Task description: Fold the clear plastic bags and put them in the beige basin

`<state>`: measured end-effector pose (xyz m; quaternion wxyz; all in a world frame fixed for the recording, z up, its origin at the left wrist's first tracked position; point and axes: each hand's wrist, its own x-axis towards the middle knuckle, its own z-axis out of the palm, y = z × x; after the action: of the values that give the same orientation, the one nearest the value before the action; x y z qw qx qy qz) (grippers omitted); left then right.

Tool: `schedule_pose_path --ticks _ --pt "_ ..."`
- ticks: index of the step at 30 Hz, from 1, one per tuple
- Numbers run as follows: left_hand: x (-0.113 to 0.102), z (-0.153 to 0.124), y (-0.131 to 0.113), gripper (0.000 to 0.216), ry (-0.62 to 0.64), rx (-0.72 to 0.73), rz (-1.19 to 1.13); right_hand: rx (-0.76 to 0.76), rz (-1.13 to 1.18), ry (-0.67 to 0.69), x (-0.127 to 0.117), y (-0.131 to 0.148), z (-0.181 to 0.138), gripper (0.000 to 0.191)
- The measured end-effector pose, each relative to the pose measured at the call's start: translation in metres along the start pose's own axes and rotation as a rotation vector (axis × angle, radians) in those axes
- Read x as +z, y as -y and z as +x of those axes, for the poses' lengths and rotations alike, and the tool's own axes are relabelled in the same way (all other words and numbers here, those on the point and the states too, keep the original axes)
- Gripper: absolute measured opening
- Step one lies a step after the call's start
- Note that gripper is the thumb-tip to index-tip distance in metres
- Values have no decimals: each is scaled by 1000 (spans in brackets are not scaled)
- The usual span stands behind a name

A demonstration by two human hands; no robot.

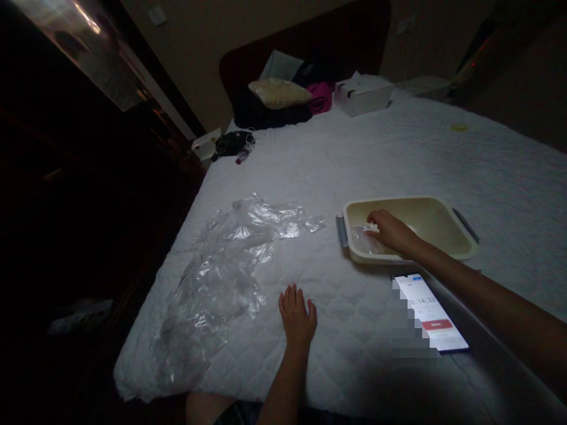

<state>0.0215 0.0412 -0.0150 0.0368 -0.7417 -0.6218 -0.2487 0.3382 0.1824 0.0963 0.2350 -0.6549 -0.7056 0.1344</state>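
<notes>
A bare knee pokes in at the bottom edge, beside the left forearm. The left hand lies palm down on the bed, fingers loosely spread, holding nothing. The right hand reaches over the near rim of one cream plastic bin, thumb and fingers curved apart at a thin clear plastic piece inside its left end; in this dim light I can't tell whether they grip it. The bin is a shallow rounded rectangle with two grey latches, one per short end. Just below it lies one lit phone, partly pixelated.

Left of the left hand spreads a heap of glossy, crumpled clear plastic, its pieces overlapping too much to count; its outer side runs near the bed's left edge. A strip of quilted white cover separates heap and bin, with room for either hand to move, and a broader stretch runs beyond the bin. Farther off sit one white box, one pink roll and one pale cushion, before a dark headboard.
</notes>
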Motion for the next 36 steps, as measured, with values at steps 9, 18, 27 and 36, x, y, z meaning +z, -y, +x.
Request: schedule_pose_path --ticks 9,18,27,36 --pt "0 0 1 29 4 -16 -36 -79 -26 349 19 -3 4 22" --pt "0 0 1 30 25 -22 -35 -71 -123 387 49 -9 21 22" --pt "1 1 -1 30 -1 -9 -11 -90 -102 416 40 -2 21 16" --pt "0 2 -3 28 -55 -12 -9 -209 -31 36 -11 55 -13 24"
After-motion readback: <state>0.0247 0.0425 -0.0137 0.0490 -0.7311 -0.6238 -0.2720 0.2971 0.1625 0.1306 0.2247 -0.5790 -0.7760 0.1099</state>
